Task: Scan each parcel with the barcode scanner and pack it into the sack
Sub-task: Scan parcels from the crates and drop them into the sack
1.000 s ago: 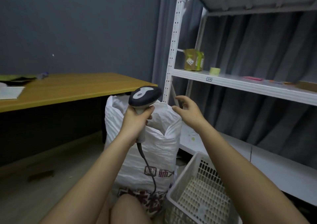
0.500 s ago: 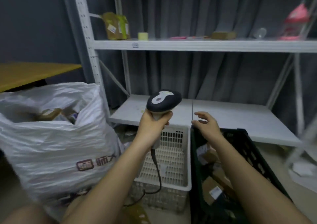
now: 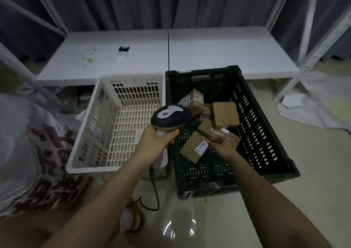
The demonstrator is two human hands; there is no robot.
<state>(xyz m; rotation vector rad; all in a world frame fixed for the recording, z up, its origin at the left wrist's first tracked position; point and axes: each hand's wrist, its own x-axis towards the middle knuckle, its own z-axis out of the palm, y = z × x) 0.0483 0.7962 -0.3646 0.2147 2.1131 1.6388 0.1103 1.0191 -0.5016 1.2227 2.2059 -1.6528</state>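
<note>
My left hand (image 3: 158, 140) grips the handle of the dark barcode scanner (image 3: 171, 115), whose head sits over the gap between the two crates; its cable (image 3: 155, 190) hangs to the floor. Inside the black crate (image 3: 266, 133) my right hand (image 3: 225, 141) curls fingers and thumb round the near end of a small brown parcel (image 3: 205, 127). More brown parcels lie around it: a labelled one (image 3: 193, 147) just left of the hand, a bigger one (image 3: 225, 114) behind it, another one (image 3: 195, 101) further back. The white sack (image 3: 28, 152) with red print stands at the far left.
An empty white basket (image 3: 117, 126) stands between the sack and the black crate. Behind both runs a low white shelf (image 3: 218, 54) with a small dark item (image 3: 123, 49) on it, and shelf uprights (image 3: 313, 46) rise at the right. Crumpled white sheeting (image 3: 313, 107) lies on the floor to the right.
My view has swung from the sack down to the crates. My right hand dropped from above the black crate's rim into it and closed on a parcel. The scanner stays in my left hand.
</note>
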